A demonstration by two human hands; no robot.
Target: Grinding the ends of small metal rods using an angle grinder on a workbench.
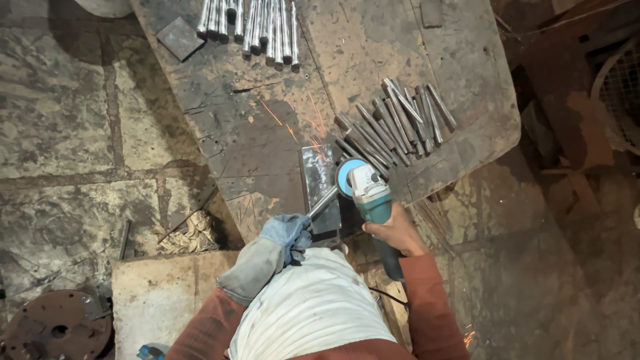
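Evidently, a short steel rod (324, 202) is being pinched in the gloved left hand (288, 235) against a small plate (319, 175) near the bench edge (261, 212), steadying it while the right hand's (398, 231) fingers are being wrapped round a teal angle grinder (370, 195), sparks flying far-left.

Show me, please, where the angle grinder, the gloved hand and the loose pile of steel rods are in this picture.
angle grinder (370, 193): head view, on its teal body.
left hand (288, 231): head view, on the blue glove's back.
pile of steel rods (393, 123): head view, on the pile's middle.

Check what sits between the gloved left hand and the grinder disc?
Head view: only the metal rod, held by the left hand, running up to the grinder disc over a steel plate. Sparks fly beyond.
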